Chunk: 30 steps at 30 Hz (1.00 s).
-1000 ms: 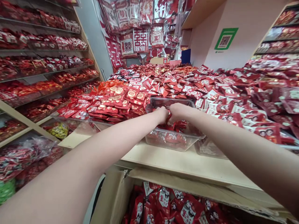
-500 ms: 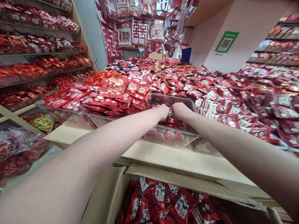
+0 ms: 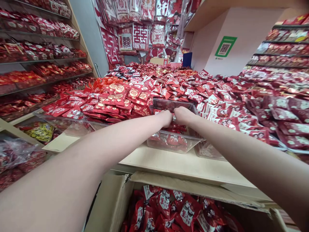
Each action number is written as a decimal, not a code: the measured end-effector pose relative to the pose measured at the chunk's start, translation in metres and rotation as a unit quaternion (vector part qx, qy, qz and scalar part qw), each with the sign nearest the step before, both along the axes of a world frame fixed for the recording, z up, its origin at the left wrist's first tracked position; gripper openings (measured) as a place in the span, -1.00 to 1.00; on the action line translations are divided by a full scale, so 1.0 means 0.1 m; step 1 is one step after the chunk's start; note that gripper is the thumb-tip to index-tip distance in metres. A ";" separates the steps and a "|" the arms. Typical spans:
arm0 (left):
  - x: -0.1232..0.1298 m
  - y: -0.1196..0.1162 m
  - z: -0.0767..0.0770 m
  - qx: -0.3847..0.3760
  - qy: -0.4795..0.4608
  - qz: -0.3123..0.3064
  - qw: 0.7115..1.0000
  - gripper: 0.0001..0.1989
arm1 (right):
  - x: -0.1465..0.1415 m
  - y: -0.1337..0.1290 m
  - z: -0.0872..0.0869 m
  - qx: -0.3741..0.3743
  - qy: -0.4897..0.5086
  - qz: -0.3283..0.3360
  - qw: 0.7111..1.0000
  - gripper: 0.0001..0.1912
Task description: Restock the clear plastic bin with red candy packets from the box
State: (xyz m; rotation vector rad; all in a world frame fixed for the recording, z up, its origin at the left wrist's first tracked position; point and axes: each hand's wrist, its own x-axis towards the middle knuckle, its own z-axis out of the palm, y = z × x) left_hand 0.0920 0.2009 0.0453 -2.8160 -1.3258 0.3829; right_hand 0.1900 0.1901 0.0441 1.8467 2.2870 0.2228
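Observation:
Both hands reach into a clear plastic bin [image 3: 169, 146] with small red packets [image 3: 177, 127] in the bottom. My left hand [image 3: 165, 118] is closed, knuckles up, at the middle of the bin. Close beside it, my right hand [image 3: 182, 115] is also closed, with its fingers curled down. A red packet with a bit of white shows between the two hands, at the fingertips. The fingers mostly hide it. Below the shelf edge stands an open cardboard box [image 3: 116, 196] with larger red packets [image 3: 188, 211] printed with white figures.
The bin sits at the front of a pale wooden shelf [image 3: 154, 161]. Heaps of red packets [image 3: 116, 96] lie left of it, white-and-red packets [image 3: 224, 114] right of it. Racks of goods [image 3: 36, 58] line the left side. A pillar [image 3: 214, 48] carries a green QR sign [image 3: 225, 46].
The view has shifted slightly, so the scene sits a little farther left. Both hands stay in the bin, closed, and the right one has drawn slightly nearer the left.

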 end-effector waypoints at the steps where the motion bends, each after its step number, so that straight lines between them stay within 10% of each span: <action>1: 0.01 0.00 0.00 0.000 0.000 0.002 1.000 -0.67 | 0.00 -0.02 0.02 -0.010 -0.011 0.005 1.000 -0.64; 5: 0.00 0.00 -0.02 0.000 -0.010 0.013 1.000 -0.64 | 0.04 -0.03 -0.01 -0.024 -0.028 0.026 0.999 -0.41; 13: -0.02 -0.01 -0.10 -0.006 -0.025 0.061 0.998 -0.44 | 0.14 0.06 -0.12 -0.002 0.011 -0.005 1.000 -0.69; 18: 0.00 0.01 -0.10 -0.014 -0.016 0.081 0.997 -0.36 | 0.12 0.02 -0.12 0.010 0.032 0.033 0.999 -0.33; 30: 0.00 -0.01 -0.06 -0.017 0.018 0.123 0.992 -0.38 | 0.05 -0.01 -0.11 0.023 0.056 -0.011 0.998 -0.51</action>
